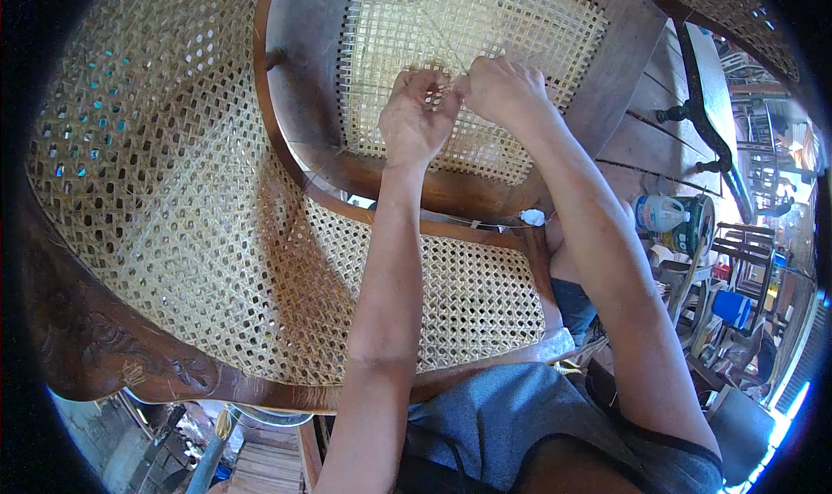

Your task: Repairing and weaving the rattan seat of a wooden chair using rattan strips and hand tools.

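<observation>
In front of me is a wooden seat frame [641, 52] with a half-woven panel of pale cane strips [485, 17], laid as an open square grid. My right hand [507, 87] is closed over the middle of this panel, thumb and fingers pinching a thin cane strand [459, 54] that slants away up and to the left. Close beside it, my left hand [420, 113] rests against the grid with fingers curled and thumb toward the right hand. Whatever is between its fingertips is too small to tell.
Finished cane weave [199, 225] in a carved wooden frame [113, 347] spreads below and left, under my forearms. A small white wad [532, 217] lies at the frame edge. To the right stand a dark green bucket [693, 225], a whitish jug [660, 212] and stacked chair frames [750, 251].
</observation>
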Motion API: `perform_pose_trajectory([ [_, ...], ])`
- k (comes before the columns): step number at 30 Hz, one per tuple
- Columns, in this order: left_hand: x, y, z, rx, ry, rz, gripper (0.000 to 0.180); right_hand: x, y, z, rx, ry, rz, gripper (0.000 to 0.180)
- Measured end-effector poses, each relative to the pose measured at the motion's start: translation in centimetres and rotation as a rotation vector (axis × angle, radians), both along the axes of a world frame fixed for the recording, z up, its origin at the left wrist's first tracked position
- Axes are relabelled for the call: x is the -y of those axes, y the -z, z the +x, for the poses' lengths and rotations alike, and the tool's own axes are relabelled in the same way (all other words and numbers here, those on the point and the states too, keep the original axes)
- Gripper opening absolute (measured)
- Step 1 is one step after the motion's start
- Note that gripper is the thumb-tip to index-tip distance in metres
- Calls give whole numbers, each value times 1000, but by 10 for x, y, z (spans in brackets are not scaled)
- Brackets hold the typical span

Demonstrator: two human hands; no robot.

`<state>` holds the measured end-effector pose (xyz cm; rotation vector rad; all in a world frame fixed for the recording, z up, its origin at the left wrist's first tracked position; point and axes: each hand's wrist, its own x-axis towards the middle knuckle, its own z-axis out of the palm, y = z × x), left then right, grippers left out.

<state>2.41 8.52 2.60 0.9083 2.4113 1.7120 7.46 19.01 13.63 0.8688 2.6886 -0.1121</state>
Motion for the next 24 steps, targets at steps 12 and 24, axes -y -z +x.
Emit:
perform_pose_trajectory([
  [12, -9, -5, 27, -27, -240, -234, 10, -37, -55, 45, -55, 85, 234, 45],
  [24, -20, -28, 1, 504, 362, 398, 18, -28, -53, 50, -241, -40, 96, 41],
])
